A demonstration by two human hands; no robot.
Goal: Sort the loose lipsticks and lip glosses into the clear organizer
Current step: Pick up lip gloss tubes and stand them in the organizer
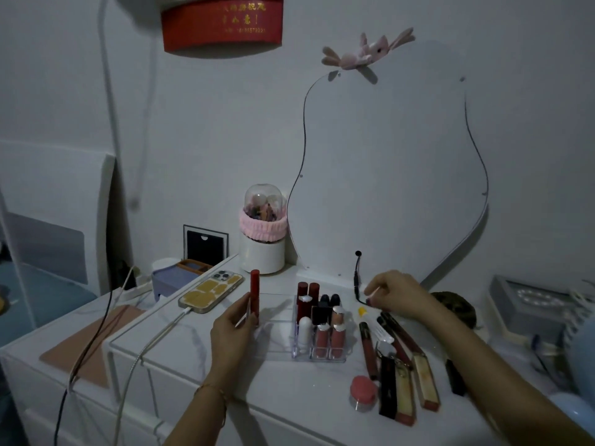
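Observation:
A clear organizer point(277, 336) stands on the white dresser top, with several lipsticks and glosses point(318, 320) upright in its right-hand compartments. My left hand point(230, 326) holds a tall red lip gloss tube point(255, 292) upright at the organizer's left end. My right hand point(396, 296) hovers behind the loose pile, fingers curled over the table near a small yellow item point(363, 311); whether it grips anything is unclear. Loose long glosses point(368, 349) and gold-and-red tubes point(425, 379) lie to the right of the organizer, with a small pink-lidded jar point(363, 389).
A phone point(211, 291) on a charging cable lies left of the organizer. A white cup with a pink band and clear dome point(262, 239) stands behind, next to a wavy mirror point(386, 175). A grey box point(528, 304) sits at the far right, a purple tray point(175, 275) at the left.

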